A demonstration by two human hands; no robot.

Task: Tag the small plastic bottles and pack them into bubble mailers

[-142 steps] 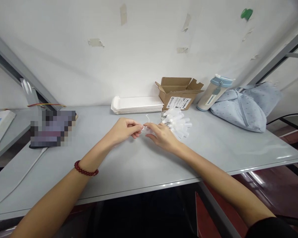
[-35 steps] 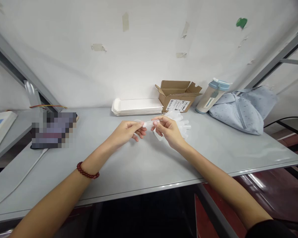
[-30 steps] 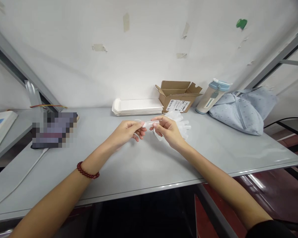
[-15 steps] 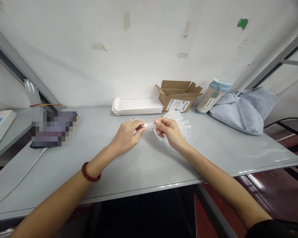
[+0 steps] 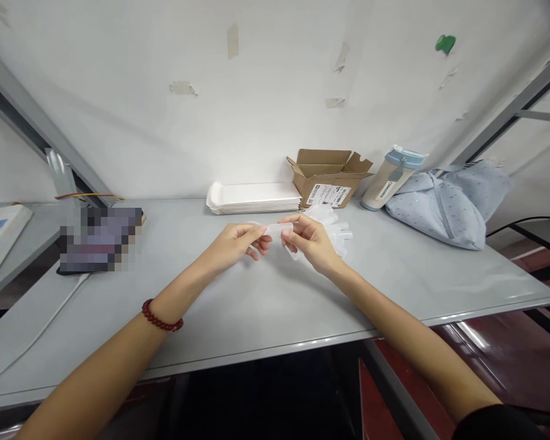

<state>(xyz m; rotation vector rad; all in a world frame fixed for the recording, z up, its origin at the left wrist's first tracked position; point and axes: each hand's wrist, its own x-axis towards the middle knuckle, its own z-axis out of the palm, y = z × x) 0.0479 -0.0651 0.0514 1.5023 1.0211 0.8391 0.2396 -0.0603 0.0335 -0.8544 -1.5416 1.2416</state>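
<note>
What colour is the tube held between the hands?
The tube is translucent white, seen best in the head view.

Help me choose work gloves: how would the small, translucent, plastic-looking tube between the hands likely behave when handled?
The small, translucent, plastic-looking tube is probably fairly stiff: it looks straight between the left hand and the right hand. It is likely light, since they only pinch its ends. Its rounded sides suggest it might roll on the smooth grey tabletop.
</note>
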